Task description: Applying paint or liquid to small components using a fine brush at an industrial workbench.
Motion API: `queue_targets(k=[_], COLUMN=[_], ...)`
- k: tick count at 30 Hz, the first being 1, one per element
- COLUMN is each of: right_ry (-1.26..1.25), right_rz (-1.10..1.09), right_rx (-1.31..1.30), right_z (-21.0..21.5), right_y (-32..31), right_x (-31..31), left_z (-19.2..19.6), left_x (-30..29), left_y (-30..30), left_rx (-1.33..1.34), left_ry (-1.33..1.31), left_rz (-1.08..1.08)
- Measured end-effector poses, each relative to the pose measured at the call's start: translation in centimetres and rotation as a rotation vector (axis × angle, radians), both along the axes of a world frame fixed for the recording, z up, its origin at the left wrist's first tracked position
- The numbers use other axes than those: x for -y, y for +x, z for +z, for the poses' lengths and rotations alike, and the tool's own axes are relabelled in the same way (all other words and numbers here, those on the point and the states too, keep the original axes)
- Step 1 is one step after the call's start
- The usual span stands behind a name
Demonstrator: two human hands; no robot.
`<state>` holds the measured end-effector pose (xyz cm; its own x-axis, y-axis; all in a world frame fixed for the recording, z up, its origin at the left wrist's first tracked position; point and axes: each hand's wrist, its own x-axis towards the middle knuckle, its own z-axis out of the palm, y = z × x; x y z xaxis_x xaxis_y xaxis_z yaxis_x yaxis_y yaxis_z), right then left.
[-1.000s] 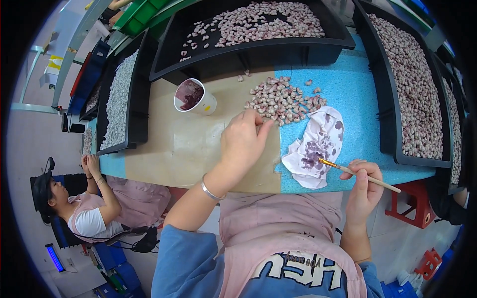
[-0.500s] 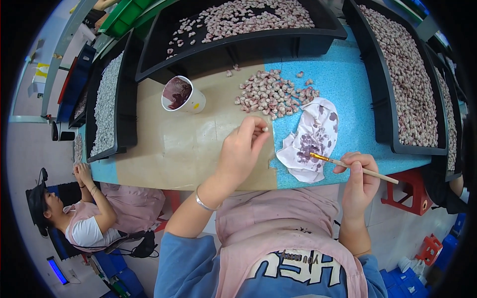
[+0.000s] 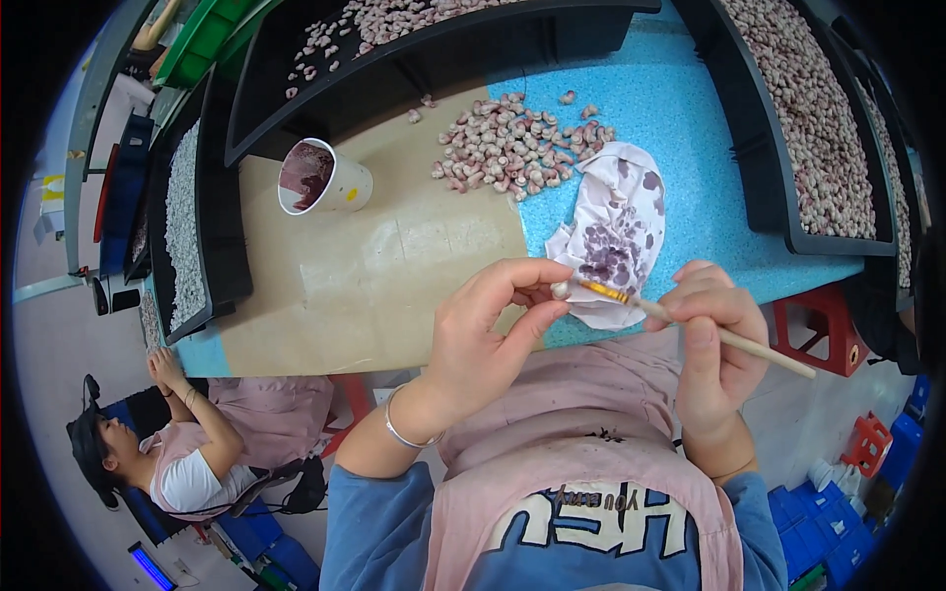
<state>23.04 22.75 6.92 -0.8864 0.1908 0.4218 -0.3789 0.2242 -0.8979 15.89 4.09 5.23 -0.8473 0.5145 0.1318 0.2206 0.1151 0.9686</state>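
A left hand [image 3: 483, 340] pinched a small pale bead [image 3: 561, 290] as the brush [image 3: 690, 320], gripped in the right hand [image 3: 714, 340], lay tip-first leftward against it

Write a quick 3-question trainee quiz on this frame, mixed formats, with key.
1. True or false: the left hand pinches a small pale piece at its fingertips.
2. What does the right hand hold? A) scissors B) a thin brush C) a spoon
3. Fill in: the stained cloth lies on the table just below the loose ___ of small pieces.

Key:
1. True; the brush tip meets the piece.
2. B; its wooden handle points to the right.
3. Pile; the paper cup with dark paint stands to its left, on the tan sheet.
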Motion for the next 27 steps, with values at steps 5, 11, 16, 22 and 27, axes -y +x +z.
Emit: queue_targets(k=[5, 11, 16, 22, 27], right_ry=[-0.097, -0.012, -0.008, -0.035, 0.077], right_rz=[-0.008, -0.034, 0.015, -0.076, -0.021], right_rx=[0.012, 0.015, 0.007, 0.028, 0.013], right_z=[0.04, 0.16, 0.38, 0.02, 0.00], right_y=[0.16, 0.10, 0.32, 0.27, 0.30], right_x=[0.13, 0.11, 0.25, 0.03, 0.18], left_z=[0.09, 0.16, 0.21, -0.17, -0.08], left_x=[0.15, 0.13, 0.13, 0.13, 0.14], left_y=[0.16, 0.39, 0.35, 0.65, 0.72], left_rx=[0.027, 0.035, 0.022, 0.080, 0.200], left_ry=[-0.004, 0.004, -0.028, 0.019, 0.047], left_rz=[-0.007, 0.002, -0.014, 0.029, 0.033])
